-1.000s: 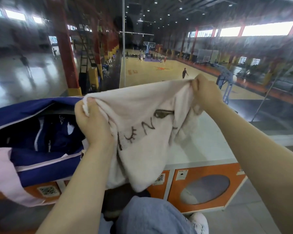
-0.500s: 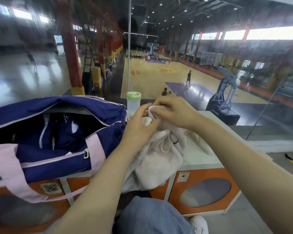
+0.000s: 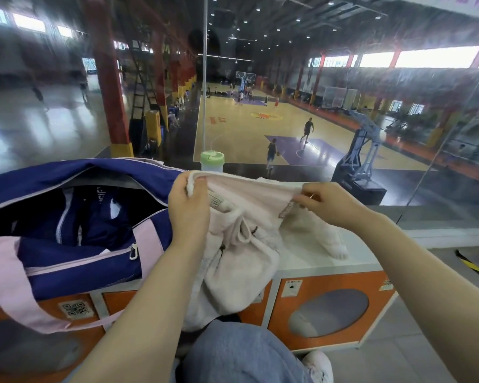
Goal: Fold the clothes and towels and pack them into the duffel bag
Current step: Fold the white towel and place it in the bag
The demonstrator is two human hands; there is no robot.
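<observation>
While the navy duffel bag [image 3: 75, 217] sits unzipped at the left end of the counter [image 3: 315, 261], its pink strap [image 3: 14, 283] hangs over the front edge, and dark blue clothing with white trim [image 3: 94, 217] lies inside the open mouth; just right of the bag, the left hand [image 3: 188, 208] has its fingers curled round one upper corner of a pale pink fluffy towel [image 3: 246, 258], thumb on top of the fold; behind that corner a clear bottle with a green lid [image 3: 212, 161] stands upright near the glass; the towel's top edge runs taut between the hands, a printed label [image 3: 219, 203] showing just beside the left hand, while the rest sags in bunched folds over the counter's front edge towards the person's jeans-clad knee [image 3: 244, 352]; a further part of the towel rests on the counter top to the right; the right hand [image 3: 332, 203] pinches the other end of the top edge between thumb and fingertips; below, the counter front carries orange panels [image 3: 329, 310], the rightmost with an oval window; beyond the glass lies a basketball court [image 3: 246, 128] with players.
</observation>
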